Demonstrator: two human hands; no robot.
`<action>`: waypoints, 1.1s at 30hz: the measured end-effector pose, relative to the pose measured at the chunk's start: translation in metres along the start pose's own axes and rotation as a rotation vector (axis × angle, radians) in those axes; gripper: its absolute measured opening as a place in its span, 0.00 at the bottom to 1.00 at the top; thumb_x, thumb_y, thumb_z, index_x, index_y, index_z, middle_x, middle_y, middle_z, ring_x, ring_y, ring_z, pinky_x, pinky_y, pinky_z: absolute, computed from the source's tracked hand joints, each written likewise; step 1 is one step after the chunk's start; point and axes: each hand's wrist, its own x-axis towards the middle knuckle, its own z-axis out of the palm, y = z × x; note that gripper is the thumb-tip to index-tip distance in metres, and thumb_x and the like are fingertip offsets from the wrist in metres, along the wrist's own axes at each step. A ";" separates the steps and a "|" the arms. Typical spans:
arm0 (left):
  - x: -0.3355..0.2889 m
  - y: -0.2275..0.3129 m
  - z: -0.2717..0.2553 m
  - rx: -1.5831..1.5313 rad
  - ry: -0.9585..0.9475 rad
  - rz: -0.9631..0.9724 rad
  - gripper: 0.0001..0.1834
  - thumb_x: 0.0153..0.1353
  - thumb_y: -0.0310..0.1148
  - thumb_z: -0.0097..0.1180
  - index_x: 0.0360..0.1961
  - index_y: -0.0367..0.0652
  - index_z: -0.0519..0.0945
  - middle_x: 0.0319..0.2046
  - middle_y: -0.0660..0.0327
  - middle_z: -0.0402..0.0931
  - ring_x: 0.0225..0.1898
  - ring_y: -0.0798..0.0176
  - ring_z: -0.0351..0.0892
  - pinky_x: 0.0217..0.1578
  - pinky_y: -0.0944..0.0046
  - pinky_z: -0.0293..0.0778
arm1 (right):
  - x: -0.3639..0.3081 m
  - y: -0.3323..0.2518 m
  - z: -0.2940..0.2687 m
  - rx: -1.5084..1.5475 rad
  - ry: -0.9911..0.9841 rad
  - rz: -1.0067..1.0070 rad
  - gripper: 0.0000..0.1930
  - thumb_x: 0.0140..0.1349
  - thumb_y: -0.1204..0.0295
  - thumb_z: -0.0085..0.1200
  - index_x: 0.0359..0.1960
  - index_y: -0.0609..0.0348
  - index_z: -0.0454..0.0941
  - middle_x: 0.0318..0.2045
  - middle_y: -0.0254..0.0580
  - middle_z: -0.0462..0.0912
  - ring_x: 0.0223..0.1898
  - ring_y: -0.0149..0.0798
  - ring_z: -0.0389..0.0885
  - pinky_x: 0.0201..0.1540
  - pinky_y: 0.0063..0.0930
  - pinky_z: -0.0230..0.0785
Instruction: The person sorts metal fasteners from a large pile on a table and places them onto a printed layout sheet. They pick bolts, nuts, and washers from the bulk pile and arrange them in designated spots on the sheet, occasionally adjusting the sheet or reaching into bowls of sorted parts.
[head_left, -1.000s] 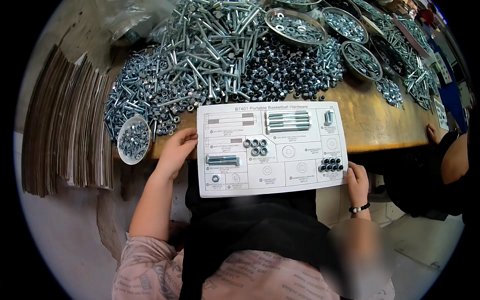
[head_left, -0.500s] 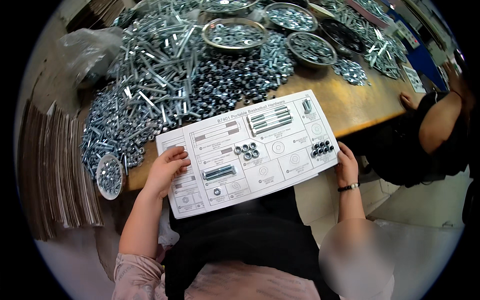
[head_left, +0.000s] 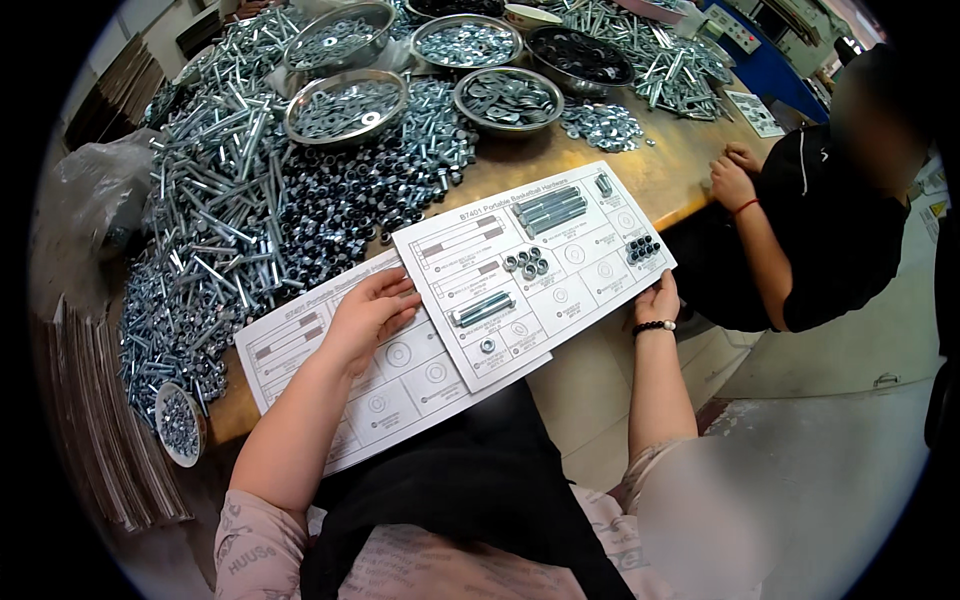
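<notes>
Between my two hands is a white printed parts card, tilted up to the right. My right hand grips its lower right corner, while my left hand pinches at its left edge. On the card lie long bolts, shorter bolts, a group of silver nuts, one single nut, small dark-topped nuts and a short metal piece. Beneath it, partly covered, a second printed card lies over the table edge and my lap, under my left forearm.
Heaped bolts and dark nuts cover the table's left. Metal bowls of washers stand behind. A white bowl sits at the left edge, beside stacked cardboard. A co-worker is at the right, hands by the table.
The upper card has shifted right with my hands, uncovering more of the card below. The view has turned rightward, and more of the co-worker shows, their hands now close together.
</notes>
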 end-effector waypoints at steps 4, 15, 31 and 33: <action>0.019 0.001 0.024 0.050 -0.029 -0.008 0.28 0.54 0.18 0.45 0.57 0.30 0.57 0.52 0.52 0.62 0.47 0.62 0.72 0.43 0.73 0.73 | 0.010 -0.016 0.010 -0.066 0.027 -0.014 0.15 0.65 0.69 0.37 0.49 0.65 0.65 0.44 0.44 0.73 0.43 0.39 0.73 0.43 0.33 0.69; 0.045 -0.005 0.063 0.041 -0.058 -0.021 0.26 0.56 0.22 0.47 0.57 0.31 0.59 0.52 0.54 0.63 0.48 0.65 0.71 0.44 0.74 0.71 | 0.062 -0.033 0.001 -0.112 0.098 -0.135 0.16 0.62 0.74 0.40 0.52 0.67 0.63 0.44 0.44 0.73 0.42 0.37 0.74 0.42 0.29 0.68; 0.050 -0.009 0.065 0.052 -0.028 -0.011 0.26 0.55 0.19 0.46 0.57 0.31 0.59 0.51 0.54 0.64 0.48 0.62 0.72 0.45 0.71 0.72 | 0.063 -0.033 0.002 -0.102 0.081 -0.124 0.17 0.61 0.74 0.40 0.52 0.67 0.63 0.46 0.44 0.72 0.45 0.39 0.73 0.47 0.31 0.68; 0.050 -0.009 0.065 0.062 -0.018 -0.011 0.25 0.55 0.19 0.45 0.57 0.31 0.59 0.50 0.54 0.65 0.47 0.62 0.72 0.45 0.71 0.72 | 0.061 -0.034 0.004 -0.098 0.084 -0.107 0.17 0.61 0.74 0.40 0.53 0.66 0.63 0.47 0.45 0.71 0.46 0.39 0.72 0.47 0.33 0.67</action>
